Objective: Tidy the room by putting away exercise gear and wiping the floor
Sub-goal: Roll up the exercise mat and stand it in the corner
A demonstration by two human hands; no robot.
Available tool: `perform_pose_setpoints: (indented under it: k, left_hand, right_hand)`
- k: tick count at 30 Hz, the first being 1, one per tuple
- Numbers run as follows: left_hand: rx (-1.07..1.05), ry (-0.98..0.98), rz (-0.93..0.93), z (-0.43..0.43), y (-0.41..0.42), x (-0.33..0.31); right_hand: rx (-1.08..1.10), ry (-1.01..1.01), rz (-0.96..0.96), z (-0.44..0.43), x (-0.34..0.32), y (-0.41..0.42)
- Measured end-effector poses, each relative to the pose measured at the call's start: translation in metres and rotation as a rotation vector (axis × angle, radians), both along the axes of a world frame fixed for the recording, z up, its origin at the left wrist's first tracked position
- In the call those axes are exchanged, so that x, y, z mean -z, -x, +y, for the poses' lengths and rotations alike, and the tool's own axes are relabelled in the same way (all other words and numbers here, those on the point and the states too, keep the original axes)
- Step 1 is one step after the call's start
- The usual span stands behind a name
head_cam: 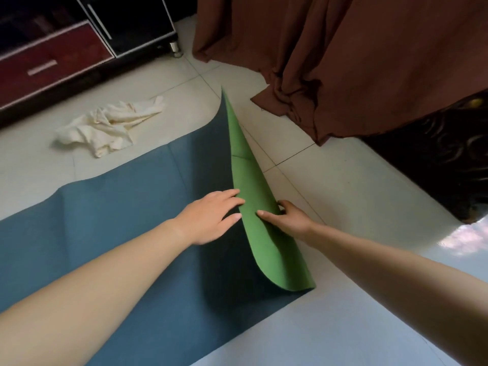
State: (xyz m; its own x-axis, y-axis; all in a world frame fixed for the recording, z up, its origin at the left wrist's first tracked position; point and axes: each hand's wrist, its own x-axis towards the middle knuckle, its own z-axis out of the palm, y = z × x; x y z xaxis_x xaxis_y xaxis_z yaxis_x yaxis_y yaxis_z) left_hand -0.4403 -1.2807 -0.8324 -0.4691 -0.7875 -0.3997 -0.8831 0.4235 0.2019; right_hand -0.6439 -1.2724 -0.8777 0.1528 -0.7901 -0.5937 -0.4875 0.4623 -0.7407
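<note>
beside the mat [132, 233], crumpled cloth [105, 125], brown curtain [343, 62]

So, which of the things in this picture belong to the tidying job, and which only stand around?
Belong to the job:
- exercise mat, its green end lifted by left hand and right hand
- white cloth on the tiled floor

Only around:
- brown curtain
- dark cabinet

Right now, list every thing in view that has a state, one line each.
yoga mat: flat on the floor, near end lifted, green underside showing.
left hand: open, fingers on the raised end.
right hand: gripping the raised end's edge.
white cloth: crumpled on the tiles, untouched.
brown curtain: hanging, hem bunched on the floor.
cabinet drawer: shut.
</note>
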Motion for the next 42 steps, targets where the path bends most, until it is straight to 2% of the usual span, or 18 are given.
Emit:
perform_pose_setpoints:
  k: [3,10,19,23,29,34,39,42]
  left_hand:
    - [0.022,0.017,-0.022,-0.001,-0.007,-0.002]
    - [-0.024,0.243,0.060,-0.011,-0.023,-0.004]
    - [-0.150,0.064,-0.017,0.004,-0.079,0.005]
    - [-0.182,-0.003,0.052,0.002,-0.103,0.009]
    - [-0.277,-0.004,0.186,-0.018,-0.117,0.010]
    - [-0.519,0.032,0.393,-0.031,-0.118,0.013]
    - [-0.582,0.074,0.470,-0.037,-0.128,0.032]
    - [-0.602,0.095,0.487,-0.043,-0.132,0.045]
  right_hand:
    - [0.011,-0.014,0.012,0.002,0.005,-0.001]
    - [0.043,0.146,0.070,0.015,0.002,-0.025]
    - [-0.065,0.273,0.243,0.032,-0.008,-0.072]
    - [-0.062,0.241,0.248,0.031,-0.011,-0.091]
    - [0.052,0.083,0.217,0.018,-0.033,-0.120]
    - [-0.035,0.066,0.357,0.009,-0.053,-0.146]
    - [-0.141,0.054,0.362,-0.016,-0.050,-0.137]
    - [-0.180,0.117,0.386,-0.045,-0.042,-0.123]
